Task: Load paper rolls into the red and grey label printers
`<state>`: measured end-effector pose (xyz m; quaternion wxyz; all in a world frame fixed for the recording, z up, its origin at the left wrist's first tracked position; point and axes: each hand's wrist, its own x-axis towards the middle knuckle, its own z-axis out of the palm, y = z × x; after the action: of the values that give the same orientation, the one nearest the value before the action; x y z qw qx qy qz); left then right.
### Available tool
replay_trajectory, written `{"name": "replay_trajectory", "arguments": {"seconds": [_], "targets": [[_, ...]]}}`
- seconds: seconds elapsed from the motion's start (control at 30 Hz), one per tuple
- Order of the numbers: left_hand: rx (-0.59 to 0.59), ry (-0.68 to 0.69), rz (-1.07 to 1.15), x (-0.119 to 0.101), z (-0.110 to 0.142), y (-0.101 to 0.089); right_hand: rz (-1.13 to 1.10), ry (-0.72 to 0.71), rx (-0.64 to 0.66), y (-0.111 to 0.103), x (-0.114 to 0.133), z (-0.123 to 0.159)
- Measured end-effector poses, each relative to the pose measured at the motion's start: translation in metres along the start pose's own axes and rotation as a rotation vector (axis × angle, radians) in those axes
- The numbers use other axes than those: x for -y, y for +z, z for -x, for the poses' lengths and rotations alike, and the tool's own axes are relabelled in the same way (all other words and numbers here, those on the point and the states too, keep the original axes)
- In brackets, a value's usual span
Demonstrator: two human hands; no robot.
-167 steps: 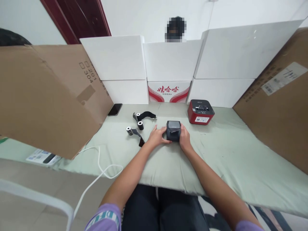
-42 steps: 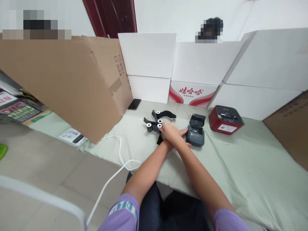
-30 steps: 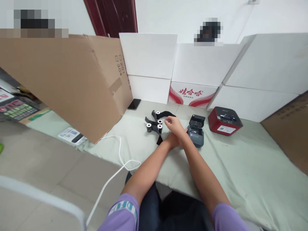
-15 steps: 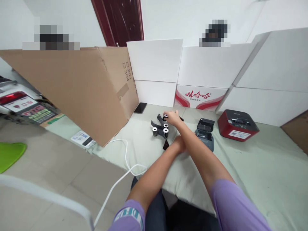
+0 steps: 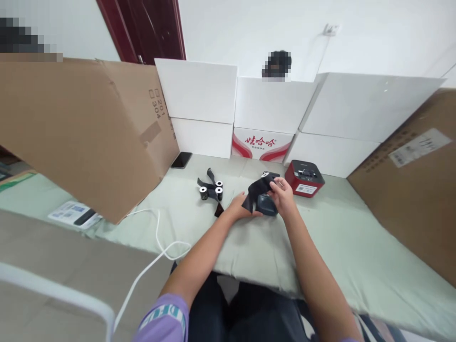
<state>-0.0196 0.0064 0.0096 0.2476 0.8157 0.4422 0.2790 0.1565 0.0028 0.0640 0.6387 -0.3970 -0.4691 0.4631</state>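
Observation:
My right hand [image 5: 284,195] is closed on a roll of black ribbon [image 5: 261,186] with a white core; a loose length hangs down to the left. It is held above a small dark grey device [image 5: 266,205] with a raised lid, which the ribbon partly hides. My left hand [image 5: 240,208] lies low on the table at the device's near left side, thumb apart from stretched fingers whose tips reach its near edge. Left of that hand stand several similar rolls [image 5: 218,191], their black strips partly unrolled.
A red-and-black box-shaped device [image 5: 304,178] stands at the back right. White cartons [image 5: 199,135] line the back; brown cardboard stands left [image 5: 117,156] and right [image 5: 402,180]. There is a phone [image 5: 181,160] and a white cable [image 5: 159,232]. Heads behind the cartons are blurred out.
My right hand has lifted a roll from the group and carried it right, over the dark device. My arms are uncrossed now. The view has turned to the right.

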Motion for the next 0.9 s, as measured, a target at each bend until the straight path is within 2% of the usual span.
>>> {"name": "replay_trajectory", "arguments": {"seconds": [0.13, 0.23, 0.33, 0.43, 0.53, 0.7, 0.8, 0.9], "targets": [[0.017, -0.046, -0.027, 0.004, -0.001, 0.003, 0.304, -0.23, -0.201, -0.018, -0.016, 0.002], [0.034, -0.06, -0.057, 0.004, -0.002, 0.003, 0.42, -0.329, -0.223, -0.028, -0.019, 0.0], [0.057, -0.018, -0.085, 0.002, -0.003, 0.001, 0.316, -0.32, -0.23, -0.034, -0.023, -0.003], [0.086, 0.023, -0.089, 0.0, -0.002, -0.001, 0.221, -0.253, -0.211, -0.037, -0.03, -0.007], [0.088, 0.027, -0.081, 0.001, -0.002, -0.001, 0.125, -0.188, -0.182, -0.038, -0.037, -0.011], [0.082, 0.035, -0.087, 0.003, -0.002, 0.0, 0.02, -0.162, -0.2, -0.041, -0.043, -0.018], [0.09, 0.027, -0.095, 0.003, -0.003, 0.001, 0.056, -0.185, -0.198, -0.044, -0.042, -0.019], [0.092, 0.024, -0.099, 0.002, -0.003, 0.0, 0.326, -0.306, -0.198, -0.046, -0.037, -0.015]]}}
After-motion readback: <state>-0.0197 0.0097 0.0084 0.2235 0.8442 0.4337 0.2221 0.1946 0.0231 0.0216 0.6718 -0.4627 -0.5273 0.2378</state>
